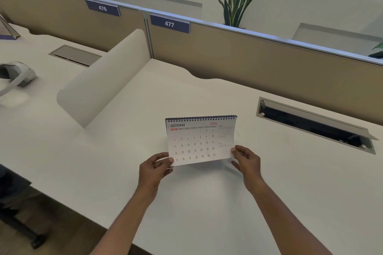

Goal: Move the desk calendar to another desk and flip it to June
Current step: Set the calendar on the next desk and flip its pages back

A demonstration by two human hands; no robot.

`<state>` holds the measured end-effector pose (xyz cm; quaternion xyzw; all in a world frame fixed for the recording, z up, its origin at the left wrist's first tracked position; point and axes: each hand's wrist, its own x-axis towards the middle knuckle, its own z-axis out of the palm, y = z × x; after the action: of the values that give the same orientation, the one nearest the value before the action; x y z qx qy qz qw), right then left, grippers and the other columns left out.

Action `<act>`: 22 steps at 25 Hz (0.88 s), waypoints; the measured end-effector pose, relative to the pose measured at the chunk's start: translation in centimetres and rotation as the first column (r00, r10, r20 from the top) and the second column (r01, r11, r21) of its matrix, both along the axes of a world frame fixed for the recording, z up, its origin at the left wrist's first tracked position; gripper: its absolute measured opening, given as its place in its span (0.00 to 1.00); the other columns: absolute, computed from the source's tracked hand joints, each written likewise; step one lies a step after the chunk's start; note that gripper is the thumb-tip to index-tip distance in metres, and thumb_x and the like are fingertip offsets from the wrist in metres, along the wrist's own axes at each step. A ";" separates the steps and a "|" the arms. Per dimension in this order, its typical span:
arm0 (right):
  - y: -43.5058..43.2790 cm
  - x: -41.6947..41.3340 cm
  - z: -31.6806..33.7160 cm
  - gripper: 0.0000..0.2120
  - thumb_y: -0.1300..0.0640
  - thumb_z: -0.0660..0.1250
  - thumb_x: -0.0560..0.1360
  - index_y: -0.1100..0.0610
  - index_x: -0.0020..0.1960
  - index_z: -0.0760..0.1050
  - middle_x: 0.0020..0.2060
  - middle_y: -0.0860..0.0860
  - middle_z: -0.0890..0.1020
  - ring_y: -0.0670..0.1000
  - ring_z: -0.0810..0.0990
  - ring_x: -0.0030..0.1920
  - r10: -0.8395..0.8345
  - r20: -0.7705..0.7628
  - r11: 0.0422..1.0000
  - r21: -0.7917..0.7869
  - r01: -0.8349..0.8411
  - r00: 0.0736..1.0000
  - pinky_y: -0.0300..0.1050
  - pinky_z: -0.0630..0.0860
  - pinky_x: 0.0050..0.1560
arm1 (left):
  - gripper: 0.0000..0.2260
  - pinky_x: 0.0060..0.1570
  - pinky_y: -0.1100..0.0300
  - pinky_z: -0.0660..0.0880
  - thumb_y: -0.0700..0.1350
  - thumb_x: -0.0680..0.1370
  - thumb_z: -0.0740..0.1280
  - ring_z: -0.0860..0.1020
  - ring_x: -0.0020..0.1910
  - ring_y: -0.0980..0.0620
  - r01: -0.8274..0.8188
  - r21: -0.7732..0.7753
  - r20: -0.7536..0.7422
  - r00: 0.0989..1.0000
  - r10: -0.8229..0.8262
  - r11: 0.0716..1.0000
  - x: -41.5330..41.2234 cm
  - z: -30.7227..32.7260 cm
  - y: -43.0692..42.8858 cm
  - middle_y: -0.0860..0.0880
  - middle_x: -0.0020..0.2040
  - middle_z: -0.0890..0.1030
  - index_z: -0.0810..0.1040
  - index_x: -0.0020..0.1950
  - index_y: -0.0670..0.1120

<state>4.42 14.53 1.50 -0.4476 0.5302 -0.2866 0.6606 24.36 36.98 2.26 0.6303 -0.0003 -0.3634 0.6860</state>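
Head view: spiral-bound paper desk calendar point(200, 141).

1 calendar point(200, 141), OCTOBER page up. 2 hands: left hand point(154, 170), right hand point(247, 163). 2 desks: near desk point(207, 203), far desk point(41, 120). 1 divider point(103, 80) between desks. 2 number tags: 476 point(103, 8), 477 point(169, 24). 2 cable hatches: one shut point(75, 55), one open point(315, 124). 3 plants, third only partly in frame. 1 headset point(17, 73).
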 end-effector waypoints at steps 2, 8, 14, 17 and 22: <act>0.1 -0.2 0.2 0.09 0.62 0.74 0.77 0.62 0.57 0.83 0.55 0.60 0.86 0.57 0.85 0.55 0.007 0.016 1.000 0.004 -0.007 1.000 0.51 0.83 0.55 | 0.08 0.45 0.58 0.83 0.35 0.75 0.77 0.87 0.45 0.49 0.026 0.006 0.004 1.000 -0.026 1.000 0.2 0.1 0.3 0.42 0.48 0.90 0.85 0.53 0.41; 0.5 -1.3 1.0 0.04 0.66 0.75 0.75 0.61 0.50 0.84 0.47 0.57 0.89 0.55 0.86 0.50 -0.016 0.065 1.000 -0.023 0.017 0.998 0.46 0.82 0.50 | 0.10 0.44 0.60 0.84 0.37 0.73 0.79 0.88 0.48 0.47 0.054 0.015 0.027 0.998 -0.055 0.998 0.2 0.5 0.9 0.40 0.48 0.89 0.84 0.51 0.38; 0.9 -3.0 2.2 0.06 0.62 0.74 0.77 0.59 0.54 0.85 0.50 0.58 0.89 0.53 0.87 0.49 0.063 0.170 0.998 -0.017 -0.061 0.983 0.47 0.81 0.51 | 0.12 0.42 0.60 0.84 0.39 0.70 0.81 0.88 0.45 0.48 0.051 0.000 0.052 0.997 -0.051 0.999 0.2 1.3 1.0 0.39 0.47 0.89 0.84 0.51 0.39; 0.8 -3.1 3.3 0.08 0.57 0.70 0.80 0.55 0.54 0.87 0.52 0.58 0.89 0.52 0.87 0.48 0.124 0.227 0.990 0.038 -0.136 0.966 0.49 0.81 0.51 | 0.12 0.39 0.58 0.83 0.46 0.72 0.79 0.86 0.42 0.49 0.050 -0.036 0.040 0.998 -0.049 0.998 0.5 1.9 1.2 0.40 0.46 0.89 0.87 0.52 0.42; -0.8 -1.9 5.9 0.11 0.64 0.68 0.79 0.58 0.58 0.85 0.55 0.61 0.87 0.58 0.87 0.53 0.192 0.301 0.981 -0.021 -0.195 0.934 0.51 0.83 0.49 | 0.08 0.43 0.53 0.83 0.43 0.80 0.72 0.87 0.46 0.45 0.140 -0.160 0.091 0.988 -0.127 0.977 2.2 3.8 0.8 0.40 0.52 0.89 0.88 0.57 0.46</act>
<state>2.49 13.73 7.42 -0.4455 0.3778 -0.2824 0.7609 26.55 37.81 6.11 0.5836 -0.1005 -0.3817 0.7097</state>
